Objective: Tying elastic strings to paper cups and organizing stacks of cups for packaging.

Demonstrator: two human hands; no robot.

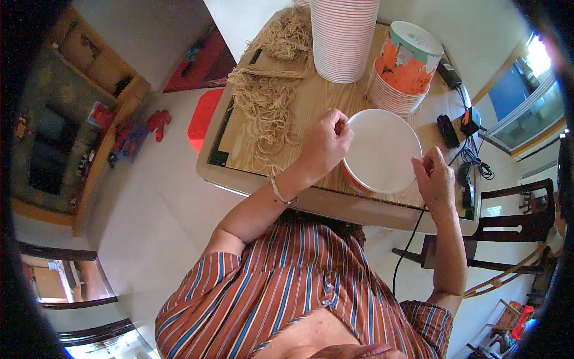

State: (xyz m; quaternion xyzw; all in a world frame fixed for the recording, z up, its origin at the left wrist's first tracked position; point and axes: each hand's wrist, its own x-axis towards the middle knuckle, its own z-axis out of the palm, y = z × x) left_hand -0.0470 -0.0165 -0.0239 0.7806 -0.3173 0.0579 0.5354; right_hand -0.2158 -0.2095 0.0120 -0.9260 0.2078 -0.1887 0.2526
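We see a bucket (382, 151) standing on the table (239, 143) near its front edge, with the left hand (327, 142) at the left of its rim and the right hand (435, 176) at the right. Behind the bucket, we find a tall stack (344, 39) to the left and a short stack (397, 99) to the right, with an upside-down bucket (414, 63) on the short one. String (269, 90) lies along the table's left side; a power adapter (447, 130) and cables (475, 160) lie along its right. Beyond the table's right side we have a chair (517, 224).
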